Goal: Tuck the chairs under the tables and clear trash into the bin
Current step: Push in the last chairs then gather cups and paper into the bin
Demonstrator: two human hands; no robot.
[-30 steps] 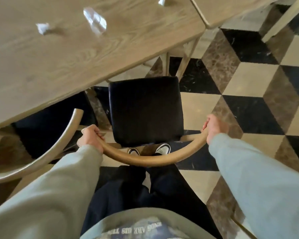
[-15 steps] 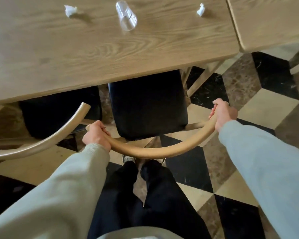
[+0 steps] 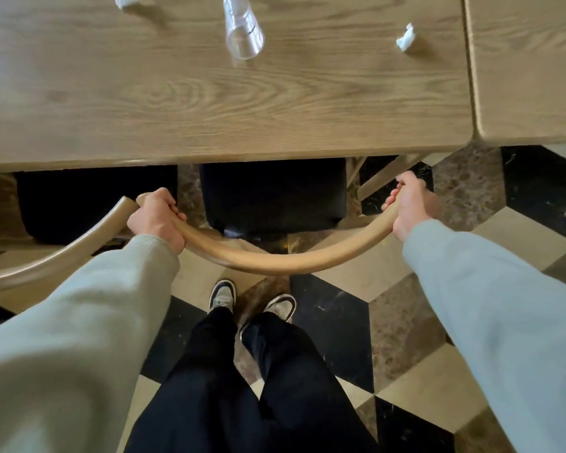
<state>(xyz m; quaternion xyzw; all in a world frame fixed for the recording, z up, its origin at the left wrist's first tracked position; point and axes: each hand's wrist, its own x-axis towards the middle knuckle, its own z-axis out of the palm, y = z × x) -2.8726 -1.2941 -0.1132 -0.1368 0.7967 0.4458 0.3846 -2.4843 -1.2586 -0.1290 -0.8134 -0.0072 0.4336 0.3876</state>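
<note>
A chair with a curved wooden backrest (image 3: 275,261) and a black seat (image 3: 272,194) stands in front of me, its seat partly under the wooden table (image 3: 183,103). My left hand (image 3: 157,219) grips the left end of the backrest and my right hand (image 3: 410,204) grips the right end. On the table lie a clear plastic cup (image 3: 242,31) on its side and two crumpled white paper scraps (image 3: 406,37), (image 3: 126,0).
A second chair (image 3: 59,253) with a black seat stands tucked at the left, its backrest end touching the one I hold. Another wooden table (image 3: 530,67) adjoins at the right. My feet (image 3: 252,302) stand on a checkered stone floor just behind the chair.
The chair has slid forward, so more of its black seat now lies under the table edge. I have stepped closer, and both hands stay on the backrest.
</note>
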